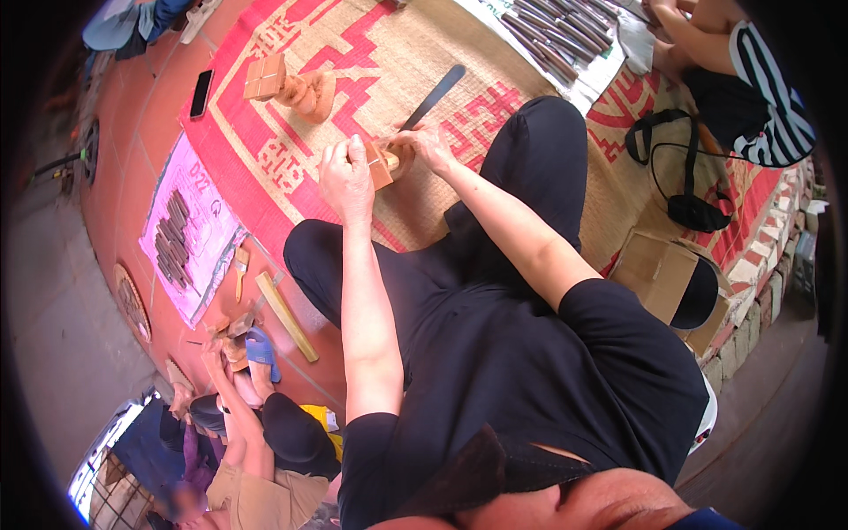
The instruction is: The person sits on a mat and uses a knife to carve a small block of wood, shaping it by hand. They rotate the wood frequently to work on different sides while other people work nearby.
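My left hand (347, 181) is closed round a small orange-brown wooden block (380, 170), held above the mat between my knees. Close by, my right hand (427, 147) has its fingers bent and brought together at the block's far side. A pale rounded piece of wood (395, 162) shows between the block and my right palm. Beyond those fingers a long dark flat blade (437, 94) slants away to the right; whether they grip it I cannot tell. Farther left, a similar wooden block (265, 78) with pale lines rests against a roundish carved wooden piece (311, 95).
A red-and-tan woven mat (389, 53) covers the floor. To the left lie a phone (201, 94), a pink sheet (196, 212) with dark sticks, a brush (240, 272) and a wooden strip (287, 316). Other people sit lower left and upper right, near more dark sticks (556, 35). A cardboard box (654, 274) stands right.
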`<state>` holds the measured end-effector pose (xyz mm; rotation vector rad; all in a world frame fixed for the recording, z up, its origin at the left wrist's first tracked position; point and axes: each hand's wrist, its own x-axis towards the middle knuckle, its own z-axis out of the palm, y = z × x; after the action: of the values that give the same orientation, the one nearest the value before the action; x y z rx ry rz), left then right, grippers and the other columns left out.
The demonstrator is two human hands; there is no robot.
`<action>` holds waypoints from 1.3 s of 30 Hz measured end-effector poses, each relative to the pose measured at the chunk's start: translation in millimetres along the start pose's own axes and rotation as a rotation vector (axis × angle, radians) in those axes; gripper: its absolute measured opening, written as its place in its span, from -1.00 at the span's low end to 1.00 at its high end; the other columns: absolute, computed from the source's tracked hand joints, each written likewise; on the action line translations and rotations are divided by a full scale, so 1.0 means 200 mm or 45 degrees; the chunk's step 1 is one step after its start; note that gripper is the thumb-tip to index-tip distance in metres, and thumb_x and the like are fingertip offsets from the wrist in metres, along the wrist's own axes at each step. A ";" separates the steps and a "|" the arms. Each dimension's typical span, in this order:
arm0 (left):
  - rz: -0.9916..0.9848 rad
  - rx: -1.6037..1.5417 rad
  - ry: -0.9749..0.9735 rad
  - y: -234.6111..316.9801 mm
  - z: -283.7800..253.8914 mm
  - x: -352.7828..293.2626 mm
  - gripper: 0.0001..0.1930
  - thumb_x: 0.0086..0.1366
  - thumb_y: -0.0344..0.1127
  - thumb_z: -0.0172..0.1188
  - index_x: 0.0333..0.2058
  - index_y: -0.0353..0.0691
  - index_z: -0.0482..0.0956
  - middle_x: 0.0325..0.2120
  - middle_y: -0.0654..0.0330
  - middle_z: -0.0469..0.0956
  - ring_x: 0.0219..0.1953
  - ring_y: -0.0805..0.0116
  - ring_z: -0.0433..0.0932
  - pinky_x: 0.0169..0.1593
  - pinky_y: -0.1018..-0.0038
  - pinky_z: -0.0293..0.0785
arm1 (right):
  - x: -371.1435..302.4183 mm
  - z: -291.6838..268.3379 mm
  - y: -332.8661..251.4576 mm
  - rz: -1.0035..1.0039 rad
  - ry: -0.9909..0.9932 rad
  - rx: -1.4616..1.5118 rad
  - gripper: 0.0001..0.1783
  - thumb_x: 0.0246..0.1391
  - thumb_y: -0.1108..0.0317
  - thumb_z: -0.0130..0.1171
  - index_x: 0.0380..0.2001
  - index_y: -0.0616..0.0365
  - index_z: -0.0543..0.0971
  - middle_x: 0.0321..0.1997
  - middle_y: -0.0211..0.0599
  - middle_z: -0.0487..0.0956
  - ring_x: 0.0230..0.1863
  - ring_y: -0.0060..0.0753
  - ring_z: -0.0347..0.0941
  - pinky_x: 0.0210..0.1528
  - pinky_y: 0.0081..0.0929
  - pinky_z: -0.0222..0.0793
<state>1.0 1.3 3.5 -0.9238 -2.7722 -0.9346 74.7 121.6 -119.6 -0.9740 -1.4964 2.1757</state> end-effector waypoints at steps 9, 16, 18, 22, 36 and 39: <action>-0.030 -0.035 -0.007 -0.01 0.00 0.00 -0.69 0.31 -0.11 0.06 -0.41 -0.25 0.60 -0.45 0.08 0.52 -0.36 0.05 0.51 -0.27 0.23 0.40 | -0.03 0.03 0.02 -0.096 0.064 -0.007 -0.66 -0.16 0.33 0.29 -0.29 0.32 0.63 -0.41 -0.26 0.64 -0.43 -0.51 0.54 -0.33 -0.61 0.44; -0.018 -0.029 0.001 -0.02 0.00 -0.01 -0.68 0.32 -0.11 0.06 -0.42 -0.25 0.59 -0.45 0.08 0.51 -0.35 0.03 0.51 -0.27 0.23 0.40 | -0.03 -0.03 -0.04 -0.002 0.106 0.197 -0.69 -0.14 0.37 0.29 -0.29 0.34 0.62 -0.40 -0.24 0.64 -0.39 -0.51 0.54 -0.28 -0.61 0.43; -0.020 -0.039 -0.014 -0.03 -0.01 0.01 -0.68 0.32 -0.11 0.06 -0.41 -0.25 0.59 -0.45 0.09 0.52 -0.34 0.04 0.51 -0.27 0.23 0.40 | -0.04 0.00 0.00 -0.052 0.065 0.066 -0.66 -0.16 0.35 0.32 -0.28 0.33 0.63 -0.40 -0.26 0.64 -0.36 -0.52 0.53 -0.25 -0.61 0.42; 0.024 0.002 0.022 -0.01 0.00 0.00 -0.68 0.32 -0.11 0.06 -0.39 -0.26 0.60 -0.45 0.08 0.51 -0.37 0.03 0.51 -0.29 0.22 0.40 | -0.03 -0.02 -0.03 -0.031 0.113 0.166 -0.69 -0.17 0.40 0.27 -0.31 0.37 0.62 -0.39 -0.26 0.64 -0.36 -0.53 0.53 -0.27 -0.60 0.42; -0.002 -0.056 0.012 -0.02 0.00 -0.01 -0.69 0.31 -0.12 0.06 -0.40 -0.25 0.60 -0.45 0.08 0.51 -0.35 0.06 0.50 -0.25 0.24 0.40 | -0.01 -0.07 0.03 0.050 0.176 0.279 -0.65 -0.13 0.41 0.28 -0.23 0.39 0.59 -0.33 -0.22 0.64 -0.32 -0.51 0.53 -0.22 -0.60 0.40; -0.040 -0.056 -0.009 0.00 -0.01 -0.01 -0.69 0.32 -0.12 0.06 -0.40 -0.25 0.60 -0.45 0.08 0.51 -0.34 0.06 0.50 -0.25 0.24 0.40 | -0.05 -0.03 -0.01 -0.020 -0.032 0.077 -0.71 -0.05 0.42 0.21 -0.22 0.32 0.61 -0.28 -0.20 0.63 -0.29 -0.47 0.55 -0.15 -0.53 0.43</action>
<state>1.2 -1.3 5.3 -0.8941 -2.7907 -1.0027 86.5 119.9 -115.5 -0.9150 -1.4355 2.2167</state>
